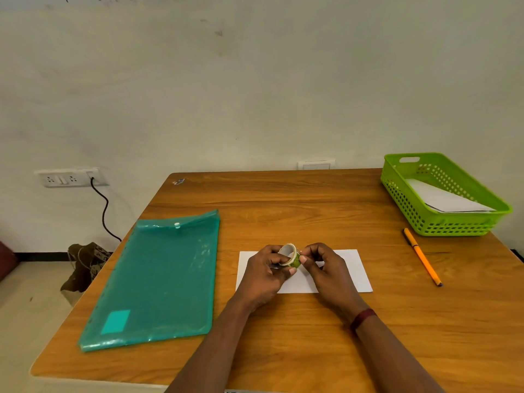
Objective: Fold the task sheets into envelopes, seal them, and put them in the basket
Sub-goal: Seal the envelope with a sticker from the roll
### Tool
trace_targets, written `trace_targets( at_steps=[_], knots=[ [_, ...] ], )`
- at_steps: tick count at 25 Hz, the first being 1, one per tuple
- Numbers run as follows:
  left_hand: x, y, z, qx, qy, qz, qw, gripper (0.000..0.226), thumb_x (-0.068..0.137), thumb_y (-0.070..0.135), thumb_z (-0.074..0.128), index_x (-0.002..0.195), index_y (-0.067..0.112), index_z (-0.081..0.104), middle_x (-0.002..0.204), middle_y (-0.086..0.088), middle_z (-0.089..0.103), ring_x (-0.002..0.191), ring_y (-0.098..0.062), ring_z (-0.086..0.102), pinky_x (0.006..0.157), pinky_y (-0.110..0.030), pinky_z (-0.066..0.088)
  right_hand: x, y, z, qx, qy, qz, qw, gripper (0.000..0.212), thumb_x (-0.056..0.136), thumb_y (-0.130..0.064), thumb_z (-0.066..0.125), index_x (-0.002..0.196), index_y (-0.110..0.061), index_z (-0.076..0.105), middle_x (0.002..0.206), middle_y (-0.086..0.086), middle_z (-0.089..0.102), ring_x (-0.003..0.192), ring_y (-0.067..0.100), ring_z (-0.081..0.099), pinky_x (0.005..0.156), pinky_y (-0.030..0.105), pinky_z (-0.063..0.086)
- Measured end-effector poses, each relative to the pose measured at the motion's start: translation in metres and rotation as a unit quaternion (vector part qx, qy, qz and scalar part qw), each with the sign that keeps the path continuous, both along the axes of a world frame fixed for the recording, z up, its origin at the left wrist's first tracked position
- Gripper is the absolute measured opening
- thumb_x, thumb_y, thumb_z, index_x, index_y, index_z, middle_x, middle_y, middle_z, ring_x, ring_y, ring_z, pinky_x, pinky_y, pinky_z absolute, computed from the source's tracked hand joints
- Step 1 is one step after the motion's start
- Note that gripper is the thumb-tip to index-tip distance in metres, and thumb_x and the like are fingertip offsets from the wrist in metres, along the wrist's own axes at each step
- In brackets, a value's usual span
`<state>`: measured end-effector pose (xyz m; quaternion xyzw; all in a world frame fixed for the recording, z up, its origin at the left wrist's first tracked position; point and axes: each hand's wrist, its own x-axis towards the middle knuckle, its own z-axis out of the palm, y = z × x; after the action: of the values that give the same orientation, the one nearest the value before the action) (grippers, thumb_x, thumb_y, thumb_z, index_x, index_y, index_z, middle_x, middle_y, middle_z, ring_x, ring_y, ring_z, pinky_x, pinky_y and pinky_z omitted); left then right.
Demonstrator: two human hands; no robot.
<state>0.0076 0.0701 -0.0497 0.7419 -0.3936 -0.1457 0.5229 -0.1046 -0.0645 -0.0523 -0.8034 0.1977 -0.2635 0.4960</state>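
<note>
Your left hand (265,275) grips a small green tape roll (290,255), fingers curled round it, while your right hand (326,270) pinches at the roll's edge. Both hover over the folded white sheet (351,268) lying flat on the wooden table (283,199). The green basket (442,225) at far right holds a white envelope (450,201); an orange pen (422,258) lies near it.

— How are the hands?
— Left hand (266,275) curls round a tape roll (291,256), fingers underneath. Right hand (326,269) meets it from the opposite side, thumb and forefinger pinching at its edge.
— Forearms?
— Both reach forward, converging on the grip.
</note>
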Motion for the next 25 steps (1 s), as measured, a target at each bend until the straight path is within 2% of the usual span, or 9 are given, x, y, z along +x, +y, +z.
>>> trace_targets(
  at_steps=[4, 7, 12, 22, 25],
  knots=[
    [-0.0019, -0.0007, 0.0010, -0.006, -0.018, 0.015, 1.000, 0.024, 0.082, 0.012, 0.077, 0.106, 0.011, 0.076, 0.122, 0.011, 0.060, 0.104, 0.013, 0.053, 0.080, -0.007, 0.047, 0.0039, -0.0003, -0.0042, -0.057, 0.029, 0.004, 0.998, 0.006, 0.096, -0.017, 0.054, 0.095, -0.022, 0.056, 0.095, -0.008, 0.061, 0.088, 0.004, 0.056, 0.076, 0.026, 0.049],
    [-0.0020, -0.0007, 0.0003, -0.003, -0.032, 0.021, 0.999, 0.024, 0.082, 0.010, 0.076, 0.106, 0.011, 0.076, 0.122, 0.010, 0.060, 0.104, 0.016, 0.052, 0.080, -0.005, 0.046, 0.0046, 0.0014, -0.0048, -0.090, 0.041, 0.006, 0.995, 0.009, 0.098, -0.016, 0.050, 0.093, -0.024, 0.052, 0.094, -0.007, 0.057, 0.086, 0.005, 0.054, 0.073, 0.027, 0.048],
    [-0.0024, -0.0014, -0.0012, -0.009, -0.035, 0.022, 0.999, 0.024, 0.082, 0.010, 0.076, 0.106, 0.011, 0.075, 0.122, 0.008, 0.062, 0.107, 0.007, 0.055, 0.082, -0.010, 0.049, 0.0034, 0.0019, -0.0054, -0.099, 0.038, 0.014, 0.994, 0.011, 0.099, -0.015, 0.047, 0.093, -0.025, 0.050, 0.094, -0.007, 0.055, 0.086, 0.004, 0.053, 0.073, 0.025, 0.047],
    [-0.0019, -0.0023, -0.0017, -0.014, -0.020, 0.029, 0.999, 0.021, 0.083, 0.010, 0.075, 0.104, 0.012, 0.076, 0.118, 0.010, 0.064, 0.104, 0.000, 0.059, 0.084, -0.014, 0.050, 0.0022, 0.0032, -0.0042, -0.093, 0.039, 0.024, 0.995, 0.012, 0.100, -0.015, 0.046, 0.094, -0.025, 0.049, 0.093, -0.010, 0.055, 0.086, 0.002, 0.051, 0.071, 0.019, 0.044],
    [-0.0027, -0.0023, -0.0004, -0.013, -0.009, 0.039, 0.999, 0.022, 0.084, 0.012, 0.074, 0.106, 0.013, 0.075, 0.112, 0.009, 0.065, 0.101, 0.000, 0.059, 0.080, -0.014, 0.049, 0.0022, 0.0034, -0.0034, -0.085, 0.037, 0.024, 0.995, 0.011, 0.100, -0.016, 0.046, 0.095, -0.026, 0.049, 0.094, -0.010, 0.056, 0.087, 0.003, 0.052, 0.073, 0.023, 0.046]
  ],
)
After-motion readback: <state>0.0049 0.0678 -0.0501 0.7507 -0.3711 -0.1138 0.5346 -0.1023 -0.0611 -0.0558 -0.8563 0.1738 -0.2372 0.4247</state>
